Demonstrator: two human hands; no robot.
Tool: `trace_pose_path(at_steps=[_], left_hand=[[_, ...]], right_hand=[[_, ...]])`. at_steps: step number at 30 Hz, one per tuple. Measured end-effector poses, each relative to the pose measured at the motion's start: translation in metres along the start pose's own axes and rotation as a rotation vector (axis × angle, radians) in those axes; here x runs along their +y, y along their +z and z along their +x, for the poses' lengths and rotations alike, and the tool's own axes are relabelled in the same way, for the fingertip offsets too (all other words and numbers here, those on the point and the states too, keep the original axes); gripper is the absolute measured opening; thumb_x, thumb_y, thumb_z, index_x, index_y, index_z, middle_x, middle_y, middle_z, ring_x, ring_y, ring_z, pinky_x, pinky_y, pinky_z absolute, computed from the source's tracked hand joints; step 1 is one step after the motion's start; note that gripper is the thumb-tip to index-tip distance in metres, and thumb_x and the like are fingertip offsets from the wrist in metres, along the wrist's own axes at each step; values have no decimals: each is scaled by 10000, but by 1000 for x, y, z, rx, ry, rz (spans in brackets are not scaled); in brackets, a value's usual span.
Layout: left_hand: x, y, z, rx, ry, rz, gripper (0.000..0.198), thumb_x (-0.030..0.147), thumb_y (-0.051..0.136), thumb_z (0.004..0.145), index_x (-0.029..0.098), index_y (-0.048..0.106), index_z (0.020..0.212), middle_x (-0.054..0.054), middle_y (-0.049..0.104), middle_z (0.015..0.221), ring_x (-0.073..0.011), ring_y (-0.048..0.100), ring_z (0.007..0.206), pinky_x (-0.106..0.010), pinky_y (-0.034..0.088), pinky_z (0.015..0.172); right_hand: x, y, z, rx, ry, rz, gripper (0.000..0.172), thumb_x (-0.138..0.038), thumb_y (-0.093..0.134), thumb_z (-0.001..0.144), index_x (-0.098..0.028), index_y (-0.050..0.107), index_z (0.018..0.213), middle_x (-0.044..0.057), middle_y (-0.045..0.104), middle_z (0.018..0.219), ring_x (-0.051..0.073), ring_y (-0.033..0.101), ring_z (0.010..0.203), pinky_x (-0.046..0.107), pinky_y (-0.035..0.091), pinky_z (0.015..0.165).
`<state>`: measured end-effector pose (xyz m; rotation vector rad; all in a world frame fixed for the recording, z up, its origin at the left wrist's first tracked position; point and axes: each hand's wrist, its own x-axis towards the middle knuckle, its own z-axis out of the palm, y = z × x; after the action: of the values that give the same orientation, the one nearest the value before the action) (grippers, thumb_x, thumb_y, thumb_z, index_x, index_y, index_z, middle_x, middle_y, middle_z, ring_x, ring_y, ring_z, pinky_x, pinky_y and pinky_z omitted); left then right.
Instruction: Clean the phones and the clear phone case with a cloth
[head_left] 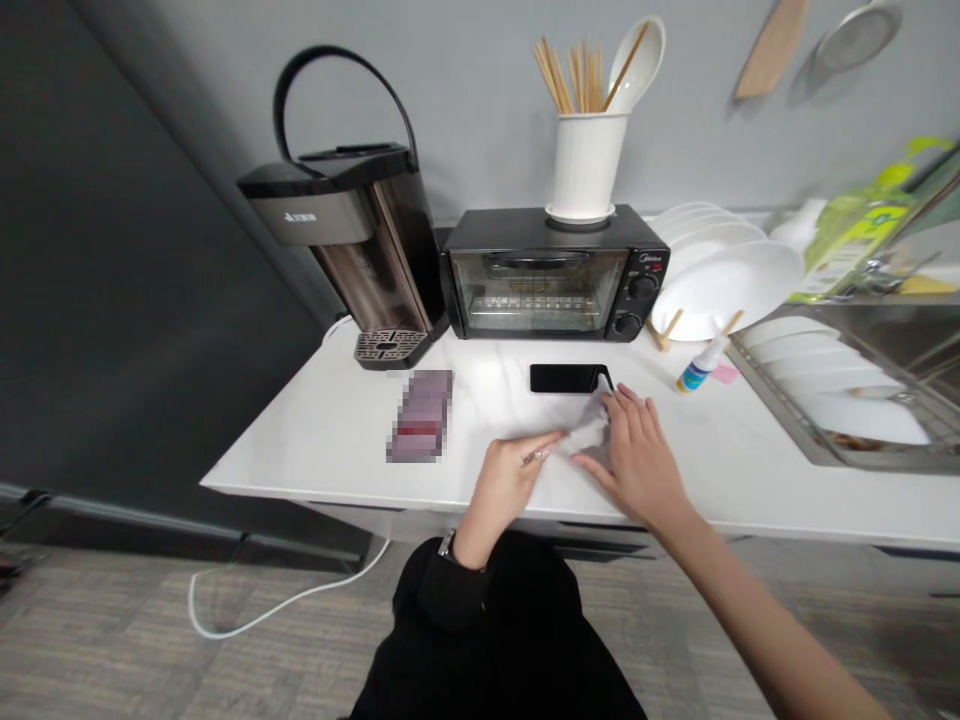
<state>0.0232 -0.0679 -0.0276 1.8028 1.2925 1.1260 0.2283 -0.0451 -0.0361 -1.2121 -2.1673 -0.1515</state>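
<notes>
Both hands at a white wipe, mid-counter

Crumpled white wipe [587,430] (cloth or tissue, can't tell) is btwn the two hands, over the countertop [300,440], just below a black phone [561,378]. L hand [514,473]: fingers closed in a narrow pinch on the wipe's L side, watch [447,545] on that wrist. R hand [637,450]: fingers long & close together at the wipe's R edge, thumb spread wide; can't tell if it grips or just presses. Dark curved piece [606,373] at phone's R end, partly covered; can't tell what.

Farther out: blurred purple item [421,410] w/ a red band lies L of the hands, apart from them. Small white spray bottle [701,365] w/ blue label stands R of the phone, pink bit [724,373] just beside it.

Behind phone: black toaster oven [540,290], door shut, w/ white holder [589,165] on top containing chopsticks [574,78] & a white ladle [639,62]. Tall water dispenser [367,250] to oven's L, handle up. White plates [735,285] upright in a wooden rack, R of oven; green soap bottle [855,245] beyond. Sink [795,455] far R, white dishes [870,415] inside. Wooden spatula [772,50] & strainer [859,38] up at the wall. White cable [292,602] loops on floor, lower L.
</notes>
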Motion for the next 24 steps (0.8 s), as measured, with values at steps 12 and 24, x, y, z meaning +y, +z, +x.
trace_pose_path(at_steps=[12,24], left_hand=[[-9,-5,3,31,-15,14,324,159,548,889,180,814,1073,-57,826,1000,-200,715,762,-277,561,736],[-9,-7,7,57,8,52,281,233,582,841,130,818,954,-57,804,806,-160,618,585,-236,488,582]], right_hand=[[-16,2,3,-57,-48,-16,857,-656,460,1002,-26,322,1567,287,443,1574,412,295,1549,656,220,1256],[-24,-1,6,-70,-24,-6,894,-703,424,996,11,383,1532,280,467,1561,381,251,1577,632,214,1276]])
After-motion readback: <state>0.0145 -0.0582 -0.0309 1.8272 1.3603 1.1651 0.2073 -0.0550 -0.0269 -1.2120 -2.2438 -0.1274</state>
